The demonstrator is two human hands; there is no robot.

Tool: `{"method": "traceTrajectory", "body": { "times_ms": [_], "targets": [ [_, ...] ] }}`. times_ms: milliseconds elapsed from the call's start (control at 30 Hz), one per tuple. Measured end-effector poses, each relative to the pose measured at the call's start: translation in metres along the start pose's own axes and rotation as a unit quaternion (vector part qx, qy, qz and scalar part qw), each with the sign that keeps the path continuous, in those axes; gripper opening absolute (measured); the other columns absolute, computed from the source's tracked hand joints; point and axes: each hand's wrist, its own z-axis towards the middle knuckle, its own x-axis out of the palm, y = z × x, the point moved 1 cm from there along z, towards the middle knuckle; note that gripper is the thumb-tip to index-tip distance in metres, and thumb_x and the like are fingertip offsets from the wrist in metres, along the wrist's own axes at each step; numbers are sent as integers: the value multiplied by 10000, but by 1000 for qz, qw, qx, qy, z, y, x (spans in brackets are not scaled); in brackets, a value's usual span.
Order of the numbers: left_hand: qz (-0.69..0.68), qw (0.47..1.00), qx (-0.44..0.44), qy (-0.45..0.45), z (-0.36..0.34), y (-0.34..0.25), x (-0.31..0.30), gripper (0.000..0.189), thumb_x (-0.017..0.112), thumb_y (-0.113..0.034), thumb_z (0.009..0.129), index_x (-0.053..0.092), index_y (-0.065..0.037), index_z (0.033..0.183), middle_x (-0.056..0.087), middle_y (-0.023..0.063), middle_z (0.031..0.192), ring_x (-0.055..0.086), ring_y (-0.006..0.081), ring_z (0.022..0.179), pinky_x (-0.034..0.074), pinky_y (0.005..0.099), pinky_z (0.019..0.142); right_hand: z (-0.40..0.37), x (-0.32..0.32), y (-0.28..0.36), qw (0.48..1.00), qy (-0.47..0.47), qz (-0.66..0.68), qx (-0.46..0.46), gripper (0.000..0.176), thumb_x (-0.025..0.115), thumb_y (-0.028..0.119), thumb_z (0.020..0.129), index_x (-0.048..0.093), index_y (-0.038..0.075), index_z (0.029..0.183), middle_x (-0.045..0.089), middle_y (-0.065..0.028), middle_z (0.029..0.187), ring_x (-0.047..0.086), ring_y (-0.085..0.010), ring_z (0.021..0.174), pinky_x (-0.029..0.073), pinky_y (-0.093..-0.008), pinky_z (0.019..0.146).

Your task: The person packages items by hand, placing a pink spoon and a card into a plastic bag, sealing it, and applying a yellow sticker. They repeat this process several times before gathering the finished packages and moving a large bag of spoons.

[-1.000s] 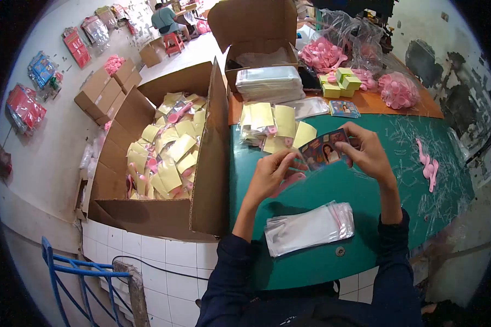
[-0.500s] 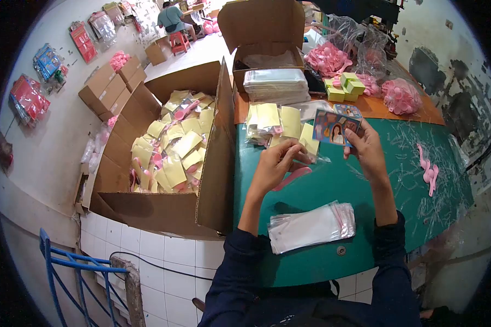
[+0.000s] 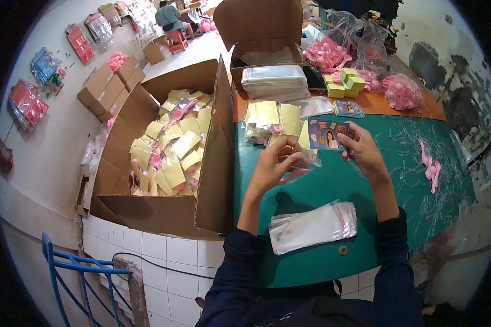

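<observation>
My right hand (image 3: 364,151) pinches the edge of a printed blue card (image 3: 326,135) above the green table. To its left, my left hand (image 3: 278,162) is closed on a clear plastic bag (image 3: 309,159), which holds something pink, partly hidden under the fingers. Behind the hands lie packed bags with yellow cards (image 3: 267,115). A stack of similar blue cards (image 3: 348,109) rests at the back of the green area. Nearer to me is a pile of flat clear bags (image 3: 313,227).
On my left stands a large open carton (image 3: 147,206) full of packed bags. Pink spoons (image 3: 430,168) and plastic scraps lie on the right. Behind are clear bags (image 3: 274,82), green boxes (image 3: 353,82) and pink bundles (image 3: 401,91). A person (image 3: 169,17) sits far back.
The card in my right hand has moved slightly down and left, closer to my left hand. The card stack behind it now shows more fully. The pink item is more covered by plastic.
</observation>
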Motion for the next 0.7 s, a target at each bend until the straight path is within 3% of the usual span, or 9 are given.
{"method": "traceTrajectory", "body": {
  "times_ms": [100,200,267,367,467,600,633,700],
  "targets": [
    [-8,1000,0,-5,-2,-2,2,111,578,-102,875,556,-16,940,655,84,806,633,113,730,526,250,632,10,-10,-12,970,98,208,-76,219,559,131,873,523,5,1048,572,-54,970,555,-85,757,479,-240,687],
    [72,997,5,-10,-2,-4,4,117,587,-108,868,562,-12,929,653,95,773,630,113,708,513,252,618,-5,11,10,973,185,136,-12,202,562,115,859,545,9,1031,559,-76,1060,567,-116,854,464,-279,794],
    [151,988,4,-19,-2,-4,6,116,593,-104,860,566,-8,919,652,106,746,629,113,687,500,260,606,-7,22,2,985,165,30,-23,206,579,110,852,565,-15,1016,593,-72,1032,571,-118,882,460,-270,798],
    [314,944,100,-26,-7,-3,6,122,587,-114,859,573,-2,905,646,112,715,632,122,657,486,279,593,-4,24,-9,986,151,-70,0,269,594,113,852,571,-51,1064,618,-66,992,573,-108,871,464,-261,784],
    [270,962,19,-12,-7,-6,1,133,579,-132,864,582,-7,910,648,110,723,631,129,629,479,291,584,-3,15,-7,987,162,6,-12,252,581,105,861,571,-38,1067,617,-63,998,577,-103,861,473,-261,771],
    [187,981,-48,34,-5,-3,-6,160,549,-148,888,584,5,920,653,111,733,648,137,652,504,289,584,11,-1,-18,961,115,250,-30,218,563,148,878,557,10,1046,615,-24,902,585,-95,778,499,-265,734],
    [168,984,-44,28,-5,-1,-8,167,542,-148,894,582,12,921,654,109,739,653,140,665,513,288,583,1,11,0,970,-43,241,0,193,559,167,883,549,39,1027,603,-5,857,574,-84,738,497,-247,660],
    [132,990,-52,23,-5,-2,-10,182,514,-154,912,579,16,906,653,101,751,659,145,683,518,274,572,8,-2,-10,992,-76,92,-26,182,556,174,885,551,54,1022,601,0,849,568,-78,729,486,-241,614]
  ]
}}
